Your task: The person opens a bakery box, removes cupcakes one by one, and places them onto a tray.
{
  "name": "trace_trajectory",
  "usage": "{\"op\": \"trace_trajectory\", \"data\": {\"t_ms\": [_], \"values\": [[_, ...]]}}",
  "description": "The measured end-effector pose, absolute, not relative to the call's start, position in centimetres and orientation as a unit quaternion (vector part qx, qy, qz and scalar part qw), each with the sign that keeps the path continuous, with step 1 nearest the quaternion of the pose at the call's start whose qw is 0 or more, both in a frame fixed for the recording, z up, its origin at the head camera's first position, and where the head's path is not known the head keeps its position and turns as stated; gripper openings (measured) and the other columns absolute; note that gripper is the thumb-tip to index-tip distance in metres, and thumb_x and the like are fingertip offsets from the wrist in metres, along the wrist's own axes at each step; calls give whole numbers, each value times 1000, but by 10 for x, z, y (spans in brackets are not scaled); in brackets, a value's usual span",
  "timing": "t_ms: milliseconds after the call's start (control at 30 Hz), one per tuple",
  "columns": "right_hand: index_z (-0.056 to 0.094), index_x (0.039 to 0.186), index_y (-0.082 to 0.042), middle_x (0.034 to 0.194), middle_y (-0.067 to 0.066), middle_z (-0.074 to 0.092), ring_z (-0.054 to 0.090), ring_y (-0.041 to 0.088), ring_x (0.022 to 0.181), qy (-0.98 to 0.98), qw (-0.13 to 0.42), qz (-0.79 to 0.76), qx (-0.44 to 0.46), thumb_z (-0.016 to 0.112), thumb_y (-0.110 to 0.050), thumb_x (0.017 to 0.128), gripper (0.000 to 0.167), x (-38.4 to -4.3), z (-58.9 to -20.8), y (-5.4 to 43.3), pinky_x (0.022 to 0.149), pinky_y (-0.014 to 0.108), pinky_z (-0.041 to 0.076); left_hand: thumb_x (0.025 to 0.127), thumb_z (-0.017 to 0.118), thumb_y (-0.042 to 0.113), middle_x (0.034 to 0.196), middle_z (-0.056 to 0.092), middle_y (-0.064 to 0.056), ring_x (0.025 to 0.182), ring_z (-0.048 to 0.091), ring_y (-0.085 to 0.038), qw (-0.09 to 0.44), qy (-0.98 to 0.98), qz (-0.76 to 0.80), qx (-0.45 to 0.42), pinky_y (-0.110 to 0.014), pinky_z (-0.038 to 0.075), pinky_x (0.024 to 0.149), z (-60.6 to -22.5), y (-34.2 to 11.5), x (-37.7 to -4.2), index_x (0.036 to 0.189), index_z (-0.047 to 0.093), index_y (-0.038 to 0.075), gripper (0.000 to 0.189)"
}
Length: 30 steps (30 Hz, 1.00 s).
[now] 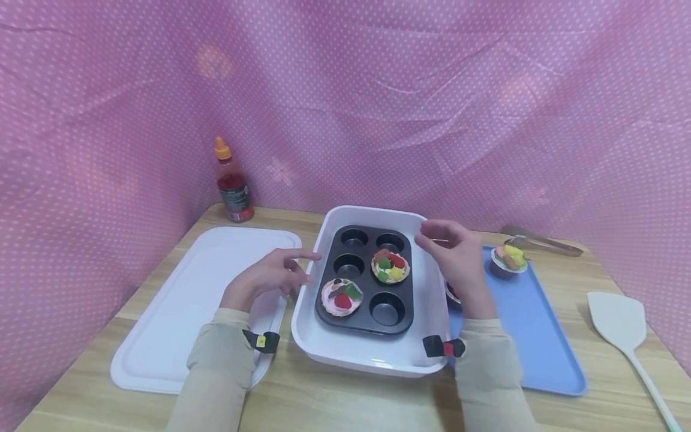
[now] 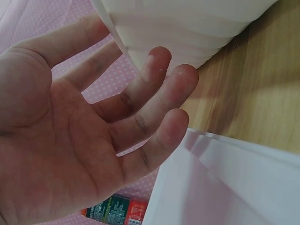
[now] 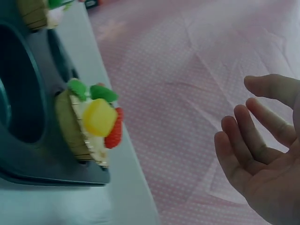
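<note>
The head view gives the whole table: a dark pan inside a white tub, a left hand at the tub's left rim and a right hand at its right rim. Only the left wrist view shows that palm, empty, fingers loosely bent; two digits pass behind the rim (whether they touch it, I cannot tell). The right wrist view shows the other palm empty too, thumb well apart from the fingers, and the brown side of one tart standing above the pan, a side the head view mostly hides.

The pan's long axis runs away from the person, along the tub's length. That tart fills the middle right well; a pink tart fills the near left one, both toppings up (another tart sits on the blue tray).
</note>
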State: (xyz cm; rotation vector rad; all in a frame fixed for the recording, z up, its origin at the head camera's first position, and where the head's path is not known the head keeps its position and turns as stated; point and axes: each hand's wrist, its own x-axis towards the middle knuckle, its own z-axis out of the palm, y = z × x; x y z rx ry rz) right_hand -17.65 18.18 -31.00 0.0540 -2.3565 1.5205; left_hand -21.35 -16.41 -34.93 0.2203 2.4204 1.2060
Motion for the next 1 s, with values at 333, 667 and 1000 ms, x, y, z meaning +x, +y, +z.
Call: {"op": "trace_trajectory", "data": {"t_ms": [333, 667, 1000], "values": [[65, 131, -8, 128, 16, 68, 63, 30, 121, -850, 112, 514, 36, 76, -21, 91, 44, -184, -321, 169, 103, 46, 51, 91, 73, 20, 103, 67, -13, 79, 69, -32, 210, 868, 443, 86, -35, 54, 72, -351, -165, -215, 143, 56, 29, 55], [52, 147, -15, 145, 16, 57, 58, 40, 129, -875, 9, 483, 20, 76, -29, 91, 62, -189, -327, 167, 106, 58, 46, 91, 73, 17, 103, 66, -13, 81, 70, -30, 212, 862, 453, 79, -33, 54, 71, -352, -166, -216, 142, 58, 29, 55], [44, 153, -19, 157, 13, 44, 41, 41, 144, -899, -49, 433, 40, 76, -35, 90, 72, -195, -341, 167, 108, 65, 39, 89, 75, 14, 99, 67, -12, 81, 71, -30, 216, 845, 481, 85, -36, 57, 71, -354, -167, -214, 141, 59, 27, 56]]}}
